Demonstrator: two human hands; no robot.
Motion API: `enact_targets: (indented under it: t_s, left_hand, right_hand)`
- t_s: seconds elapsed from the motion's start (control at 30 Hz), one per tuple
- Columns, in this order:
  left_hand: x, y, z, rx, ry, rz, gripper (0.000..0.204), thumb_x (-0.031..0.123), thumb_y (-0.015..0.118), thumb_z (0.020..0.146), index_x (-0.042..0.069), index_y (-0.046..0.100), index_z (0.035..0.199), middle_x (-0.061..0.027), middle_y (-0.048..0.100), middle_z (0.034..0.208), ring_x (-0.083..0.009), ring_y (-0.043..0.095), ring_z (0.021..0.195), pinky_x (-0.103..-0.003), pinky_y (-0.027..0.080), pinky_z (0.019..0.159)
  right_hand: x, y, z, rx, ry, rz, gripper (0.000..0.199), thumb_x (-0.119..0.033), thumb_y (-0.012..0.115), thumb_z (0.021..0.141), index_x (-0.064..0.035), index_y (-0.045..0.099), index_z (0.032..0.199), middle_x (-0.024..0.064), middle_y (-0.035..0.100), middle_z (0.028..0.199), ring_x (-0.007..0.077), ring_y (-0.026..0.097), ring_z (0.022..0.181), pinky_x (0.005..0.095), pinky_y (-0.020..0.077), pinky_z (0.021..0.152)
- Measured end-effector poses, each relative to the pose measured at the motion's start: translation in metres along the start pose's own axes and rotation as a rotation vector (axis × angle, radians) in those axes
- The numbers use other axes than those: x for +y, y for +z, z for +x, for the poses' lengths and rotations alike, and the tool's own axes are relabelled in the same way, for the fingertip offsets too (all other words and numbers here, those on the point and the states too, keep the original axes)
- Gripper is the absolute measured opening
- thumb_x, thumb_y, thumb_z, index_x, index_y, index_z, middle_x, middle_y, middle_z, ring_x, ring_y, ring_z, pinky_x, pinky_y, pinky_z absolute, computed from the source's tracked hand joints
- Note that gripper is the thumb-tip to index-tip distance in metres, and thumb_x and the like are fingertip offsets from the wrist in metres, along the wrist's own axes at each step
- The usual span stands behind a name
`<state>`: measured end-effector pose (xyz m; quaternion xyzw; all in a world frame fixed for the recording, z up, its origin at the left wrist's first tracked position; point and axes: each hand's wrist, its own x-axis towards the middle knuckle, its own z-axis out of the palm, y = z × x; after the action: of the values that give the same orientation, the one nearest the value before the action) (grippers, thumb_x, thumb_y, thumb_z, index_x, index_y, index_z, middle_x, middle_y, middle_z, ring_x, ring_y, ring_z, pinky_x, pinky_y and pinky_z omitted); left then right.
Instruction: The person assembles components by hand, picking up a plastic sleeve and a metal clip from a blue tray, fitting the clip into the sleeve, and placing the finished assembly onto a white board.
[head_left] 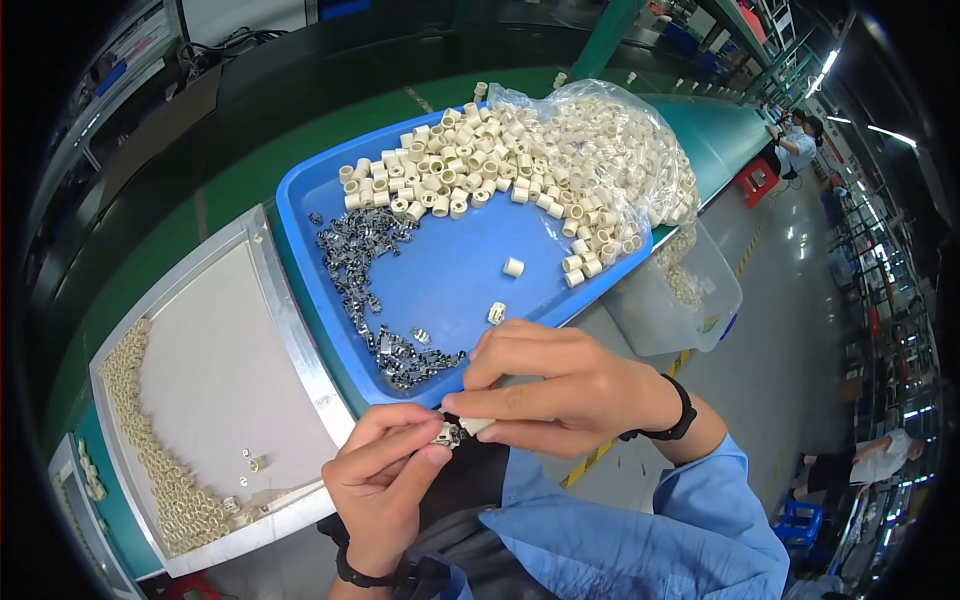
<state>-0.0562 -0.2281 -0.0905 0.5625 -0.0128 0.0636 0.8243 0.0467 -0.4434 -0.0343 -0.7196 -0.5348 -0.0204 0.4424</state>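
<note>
My left hand (385, 475) pinches a small white socket piece with dark metal bits (447, 435) between thumb and fingertips, just off the tray's near edge. Right against it, my right hand (575, 390) grips a small white plastic part (476, 425), mostly covered by the fingers. The two parts meet or nearly meet; I cannot tell whether they are joined. Beyond my hands, the blue tray (450, 270) holds a heap of cream plastic sleeves (440, 165) and a strip of small metal clips (350, 265). One loose sleeve (513, 267) and a white insert (496, 313) lie nearer.
A clear bag of cream sleeves (620, 130) rests on the tray's far right. At left, a metal-framed board (230, 340) carries many small cream parts (180, 500). A translucent bin (690, 310) stands below on the right. Other people (795, 145) sit farther along the green bench.
</note>
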Motion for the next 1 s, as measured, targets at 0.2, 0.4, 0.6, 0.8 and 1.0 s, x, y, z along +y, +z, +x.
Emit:
enact_targets:
  t_s: [0.2, 0.4, 0.6, 0.8, 1.0]
  left_hand:
    - [0.003, 0.003, -0.004, 0.010, -0.024, -0.024, 0.025, -0.015, 0.075, 0.086, -0.006, 0.079, 0.109, -0.0172, 0.070, 0.118, -0.0170, 0.070, 0.100, -0.025, 0.059, 0.083]
    - [0.003, 0.002, -0.006, -0.024, 0.028, 0.046, 0.026, -0.016, 0.076, 0.085, -0.006, 0.079, 0.109, -0.0159, 0.071, 0.112, -0.0167, 0.072, 0.095, -0.025, 0.060, 0.082]
    - [0.007, 0.003, -0.006, -0.059, -0.112, -0.040, 0.026, -0.015, 0.077, 0.085, -0.007, 0.079, 0.110, -0.0147, 0.072, 0.108, -0.0174, 0.073, 0.091, -0.026, 0.061, 0.081]
    - [-0.009, 0.002, -0.007, -0.049, -0.124, -0.177, 0.029, -0.015, 0.076, 0.086, -0.006, 0.077, 0.114, -0.0151, 0.072, 0.109, -0.0200, 0.073, 0.094, -0.028, 0.062, 0.082]
    - [0.000, 0.010, 0.000, -0.079, 0.110, 0.255, 0.034, -0.014, 0.076, 0.085, -0.008, 0.075, 0.118, -0.0191, 0.072, 0.116, -0.0240, 0.075, 0.095, -0.031, 0.061, 0.085]
  right_hand:
    - [-0.005, 0.003, -0.003, 0.020, -0.010, 0.061, 0.027, -0.003, 0.082, 0.086, 0.0034, 0.075, 0.111, 0.0118, 0.070, 0.101, 0.0295, 0.068, 0.086, 0.0432, 0.0566, 0.081]
    - [-0.013, 0.002, -0.005, 0.040, -0.093, -0.070, 0.020, -0.001, 0.081, 0.086, 0.0041, 0.076, 0.104, 0.0125, 0.071, 0.100, 0.0275, 0.069, 0.083, 0.0442, 0.0578, 0.078]
    - [-0.015, -0.001, -0.005, 0.035, -0.195, -0.138, 0.016, 0.000, 0.078, 0.086, 0.0041, 0.077, 0.101, 0.0132, 0.071, 0.100, 0.0272, 0.070, 0.083, 0.0442, 0.0603, 0.081]
    - [-0.008, 0.010, -0.008, 0.062, -0.205, -0.178, 0.017, -0.001, 0.077, 0.085, 0.0033, 0.077, 0.101, 0.0139, 0.071, 0.100, 0.0272, 0.070, 0.085, 0.0442, 0.0619, 0.087]
    - [-0.003, 0.012, -0.006, 0.090, -0.211, -0.273, 0.018, -0.001, 0.077, 0.084, 0.0032, 0.075, 0.101, 0.0120, 0.070, 0.099, 0.0267, 0.070, 0.085, 0.0421, 0.0612, 0.087]
